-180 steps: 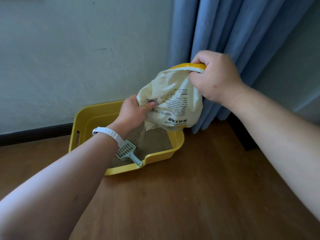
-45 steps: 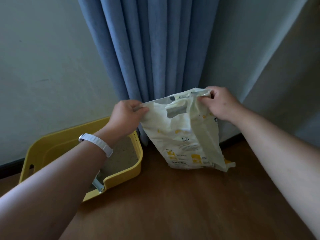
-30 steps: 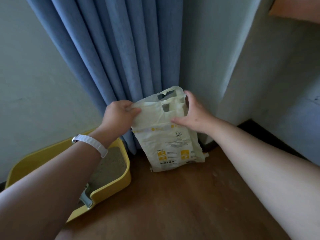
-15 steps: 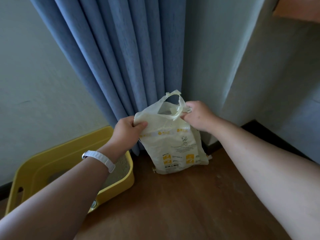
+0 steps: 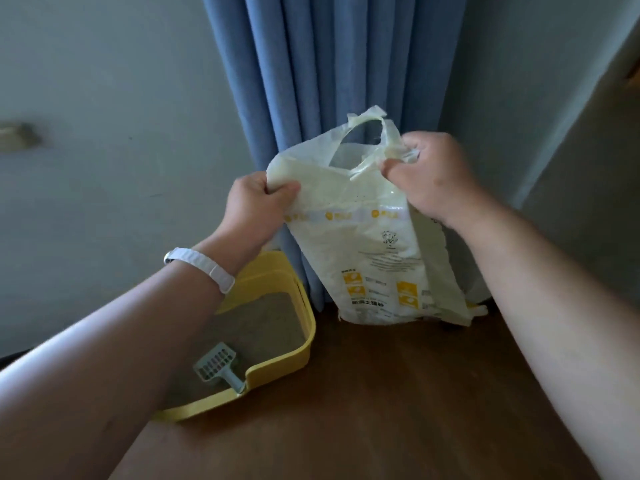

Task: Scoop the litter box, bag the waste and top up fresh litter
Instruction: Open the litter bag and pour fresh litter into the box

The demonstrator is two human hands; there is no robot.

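A pale yellow-printed litter bag [image 5: 377, 258] stands upright on the wooden floor against the blue curtain. My left hand [image 5: 256, 206] pinches the bag's top left corner. My right hand [image 5: 426, 174] grips the top right edge beside the cut-out handle loop. The yellow litter box [image 5: 301, 355] sits to the left of the bag, holding grey-brown litter [image 5: 263, 327]. A grey-blue slotted scoop [image 5: 216, 367] lies in the litter with its handle resting in a notch of the front rim. My left forearm hides the left half of the box.
The blue curtain [image 5: 311, 98] hangs straight behind the bag. Pale walls [image 5: 104, 150] stand to the left and right, forming a corner at the right. Brown wooden floor [image 5: 381, 410] stretches in front of the box and bag.
Six seconds ago the bag was tipped over the box, pouring litter. It was then set upright on the floor by the curtain. Both hands stay on its top, which now looks pulled a little higher.
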